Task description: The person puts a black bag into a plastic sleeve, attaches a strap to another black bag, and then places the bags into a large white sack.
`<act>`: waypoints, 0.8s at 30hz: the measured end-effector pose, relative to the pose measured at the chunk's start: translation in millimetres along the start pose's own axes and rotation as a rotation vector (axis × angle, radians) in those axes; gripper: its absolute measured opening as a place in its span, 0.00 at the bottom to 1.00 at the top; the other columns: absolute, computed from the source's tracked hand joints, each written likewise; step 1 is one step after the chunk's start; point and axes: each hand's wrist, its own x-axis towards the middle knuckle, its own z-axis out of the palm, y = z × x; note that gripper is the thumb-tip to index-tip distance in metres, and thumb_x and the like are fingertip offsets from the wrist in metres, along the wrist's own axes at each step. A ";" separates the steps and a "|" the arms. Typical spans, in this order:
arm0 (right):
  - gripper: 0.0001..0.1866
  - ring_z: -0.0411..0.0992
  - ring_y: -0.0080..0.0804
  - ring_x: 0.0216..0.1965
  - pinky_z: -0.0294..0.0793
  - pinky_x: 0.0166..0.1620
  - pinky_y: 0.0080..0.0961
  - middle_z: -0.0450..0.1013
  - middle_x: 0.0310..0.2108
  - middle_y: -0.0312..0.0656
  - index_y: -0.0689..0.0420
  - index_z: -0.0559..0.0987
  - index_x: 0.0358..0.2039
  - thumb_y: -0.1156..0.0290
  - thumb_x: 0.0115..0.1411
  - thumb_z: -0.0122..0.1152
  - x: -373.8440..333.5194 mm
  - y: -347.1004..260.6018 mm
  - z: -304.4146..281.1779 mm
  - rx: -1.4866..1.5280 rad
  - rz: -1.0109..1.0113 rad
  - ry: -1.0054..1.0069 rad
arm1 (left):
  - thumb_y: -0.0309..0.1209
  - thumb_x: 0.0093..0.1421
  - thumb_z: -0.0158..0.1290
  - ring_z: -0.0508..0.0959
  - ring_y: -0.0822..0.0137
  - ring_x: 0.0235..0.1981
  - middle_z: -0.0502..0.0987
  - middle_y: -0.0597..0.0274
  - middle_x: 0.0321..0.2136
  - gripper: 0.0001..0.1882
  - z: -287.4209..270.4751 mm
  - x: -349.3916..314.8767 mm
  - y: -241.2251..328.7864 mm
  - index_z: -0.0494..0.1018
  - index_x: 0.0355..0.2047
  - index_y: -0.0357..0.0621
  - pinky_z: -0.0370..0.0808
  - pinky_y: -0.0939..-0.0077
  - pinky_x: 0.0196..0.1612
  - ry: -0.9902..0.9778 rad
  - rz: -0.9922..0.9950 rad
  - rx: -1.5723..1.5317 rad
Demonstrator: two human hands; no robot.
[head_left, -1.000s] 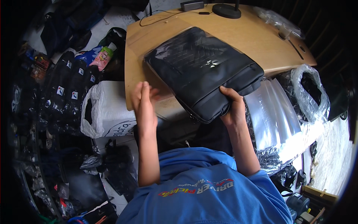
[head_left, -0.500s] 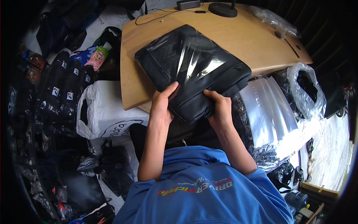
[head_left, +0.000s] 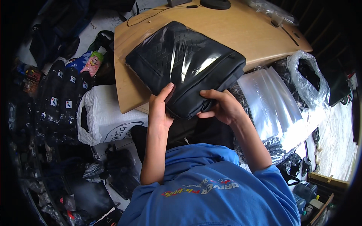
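A black bag with a quilted geometric panel lies tilted over the desk's near edge, covered in shiny clear plastic. My left hand grips its near left corner, thumb on top and fingers tucked underneath out of sight. At the near right edge, my right hand pinches the bag, thumb above and fingertips curled under the rim. Where the plastic cover ends near my hands is hard to make out.
The wooden desk carries a round black stand base, a cable and crumpled clear plastic. Flat clear plastic sleeves are stacked at right. A white plastic bag and several wrapped black items stand at left.
The bag has shifted slightly left in view, along with the desk. My right hand has changed its grip, and its fingers now show curling under the bag's near edge.
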 end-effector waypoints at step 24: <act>0.17 0.75 0.30 0.26 0.79 0.21 0.27 0.74 0.31 0.47 0.70 0.72 0.39 0.69 0.55 0.61 59.4 22.3 4.1 -0.363 -0.450 0.476 | 0.26 0.58 0.52 0.78 0.67 0.40 0.76 0.56 0.38 0.14 27.9 -17.7 -10.3 0.70 0.44 0.34 0.77 0.72 0.42 -0.062 -0.014 -0.004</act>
